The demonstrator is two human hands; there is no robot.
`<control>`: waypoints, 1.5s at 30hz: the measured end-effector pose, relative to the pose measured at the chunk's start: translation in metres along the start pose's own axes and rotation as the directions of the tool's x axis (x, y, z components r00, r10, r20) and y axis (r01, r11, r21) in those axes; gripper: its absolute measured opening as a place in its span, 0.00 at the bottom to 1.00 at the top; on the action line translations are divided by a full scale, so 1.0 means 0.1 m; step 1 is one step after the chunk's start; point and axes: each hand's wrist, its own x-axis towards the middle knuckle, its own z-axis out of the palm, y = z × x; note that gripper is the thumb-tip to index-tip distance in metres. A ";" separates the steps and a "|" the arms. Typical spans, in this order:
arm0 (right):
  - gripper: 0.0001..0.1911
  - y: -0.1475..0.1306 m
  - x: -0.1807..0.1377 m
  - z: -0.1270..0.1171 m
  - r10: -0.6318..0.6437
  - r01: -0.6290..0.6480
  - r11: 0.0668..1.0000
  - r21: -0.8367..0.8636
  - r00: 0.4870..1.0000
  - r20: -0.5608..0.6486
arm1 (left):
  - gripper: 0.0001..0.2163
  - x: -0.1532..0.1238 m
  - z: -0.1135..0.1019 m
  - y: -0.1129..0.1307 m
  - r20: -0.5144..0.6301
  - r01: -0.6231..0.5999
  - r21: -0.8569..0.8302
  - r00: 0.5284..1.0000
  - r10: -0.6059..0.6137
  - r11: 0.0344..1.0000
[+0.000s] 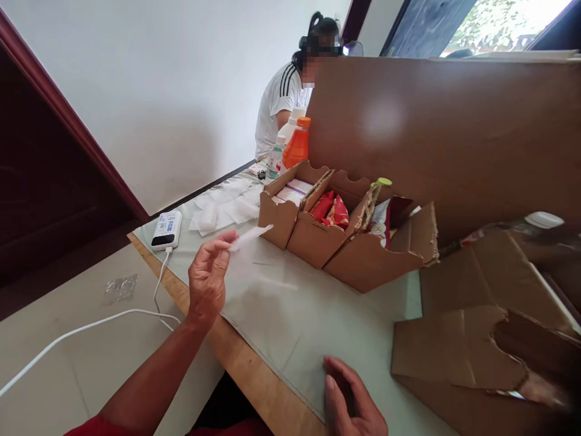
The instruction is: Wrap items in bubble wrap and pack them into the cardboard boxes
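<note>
My left hand is raised over the table with thumb and fingers pinched on a thin clear plastic strip, which points toward the cardboard boxes. My right hand rests low near the table's front edge, fingers loosely curled on the pale cloth, with nothing visible in it. Just beyond the strip stand three open cardboard boxes: one with white packs, one with red packets, one with mixed packets.
A white power bank with a cable lies at the left. Clear plastic bags and bottles, one orange, sit farther back. A large cardboard sheet stands at right, torn cardboard below it. Another person sits behind.
</note>
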 end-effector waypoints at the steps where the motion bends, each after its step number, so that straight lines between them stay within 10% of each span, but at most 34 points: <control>1: 0.20 -0.06 -0.01 0.01 0.058 -0.059 0.995 0.077 0.998 0.011 | 0.05 -0.08 0.02 0.03 -0.004 0.071 -0.069 0.997 -0.071 0.995; 8: 0.42 -0.41 -0.08 0.13 0.282 -0.435 0.696 0.572 0.897 0.340 | 0.12 -0.65 0.31 0.08 0.053 0.524 -0.362 0.837 -0.544 0.771; 15: 0.33 -0.44 -0.31 0.20 0.081 -0.205 0.817 0.539 0.966 0.245 | 0.10 -0.98 0.58 0.16 0.285 0.797 -0.248 0.604 -0.744 0.552; 18: 0.20 -0.38 -0.40 0.04 0.113 -0.248 0.819 0.518 0.954 0.278 | 0.12 -0.98 0.57 0.13 0.293 0.783 -0.158 0.619 -0.729 0.602; 29: 0.21 -0.21 -0.56 -1.11 0.277 -0.337 0.888 0.313 0.935 0.219 | 0.32 -1.26 0.52 -0.26 0.399 0.578 0.412 0.580 -0.710 0.704; 35: 0.28 0.17 -0.45 -1.33 0.332 -0.344 0.937 -0.068 0.933 -0.140 | 0.25 -1.44 0.48 -0.38 0.600 0.033 0.686 0.540 -0.591 0.727; 39: 0.26 0.40 -0.49 -1.34 0.094 -0.277 0.902 -0.330 0.875 -0.475 | 0.23 -1.43 0.45 -0.33 0.620 -0.149 0.684 0.636 -0.461 0.714; 42: 0.20 0.40 -0.57 -1.25 -0.136 -0.160 0.841 -0.517 0.862 -0.489 | 0.21 -1.37 0.51 -0.18 0.588 -0.057 0.658 0.661 -0.466 0.751; 45: 0.17 0.25 -0.57 -0.99 -0.263 0.009 0.791 -0.612 0.908 -0.327 | 0.19 -1.38 0.68 -0.06 0.647 0.268 0.555 0.457 -0.611 0.788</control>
